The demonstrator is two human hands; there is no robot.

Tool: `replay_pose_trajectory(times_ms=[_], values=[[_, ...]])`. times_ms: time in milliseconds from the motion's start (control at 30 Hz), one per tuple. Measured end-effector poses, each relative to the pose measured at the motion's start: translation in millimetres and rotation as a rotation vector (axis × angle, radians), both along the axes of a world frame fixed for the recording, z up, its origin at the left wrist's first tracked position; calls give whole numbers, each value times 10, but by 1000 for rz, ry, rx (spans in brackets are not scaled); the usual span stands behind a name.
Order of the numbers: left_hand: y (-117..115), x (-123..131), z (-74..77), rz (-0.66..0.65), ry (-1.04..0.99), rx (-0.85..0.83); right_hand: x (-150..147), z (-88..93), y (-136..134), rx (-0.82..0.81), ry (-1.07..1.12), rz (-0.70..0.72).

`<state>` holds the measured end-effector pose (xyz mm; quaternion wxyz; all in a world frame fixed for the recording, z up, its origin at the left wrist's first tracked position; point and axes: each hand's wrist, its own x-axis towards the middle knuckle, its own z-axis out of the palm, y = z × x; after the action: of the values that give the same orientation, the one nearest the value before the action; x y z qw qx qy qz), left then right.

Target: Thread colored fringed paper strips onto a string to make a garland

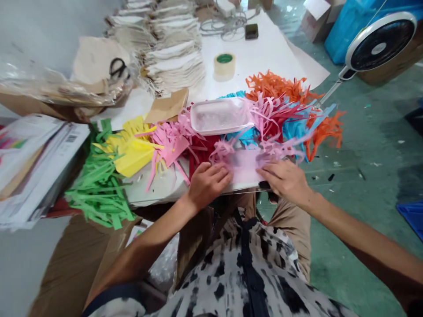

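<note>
Pressing a pink fringed paper sheet (244, 167) flat at the near edge of a colored paper heap (201, 147), the left hand (208, 185) and right hand (284, 182) lie open, slightly apart. The light, floppy strips could tear, so the uncut band offers the safer hold. A clear plastic tub (220, 116) sits just beyond.

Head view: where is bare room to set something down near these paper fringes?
The white paper sheet has room between the tape roll and the orange paper fringe. It is crowded around the clear plastic tub, left hand and right hand, where pink fringes overlap.
</note>
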<state>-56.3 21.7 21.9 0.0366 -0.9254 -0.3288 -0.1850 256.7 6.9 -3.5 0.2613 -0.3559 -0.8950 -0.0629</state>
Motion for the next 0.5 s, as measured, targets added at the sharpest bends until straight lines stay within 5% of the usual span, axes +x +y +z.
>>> replay_pose_trajectory(times_ms=[100,200,500], values=[[-110,-4,-153,-34,-19,2,22,-75,-71,-49,-45,19],[-127,22,-143,-36,-70,-66,17,13,-33,-142,-38,45],[-281,-1,13,297,-40,-131,-31,142,-29,-432,29,29]])
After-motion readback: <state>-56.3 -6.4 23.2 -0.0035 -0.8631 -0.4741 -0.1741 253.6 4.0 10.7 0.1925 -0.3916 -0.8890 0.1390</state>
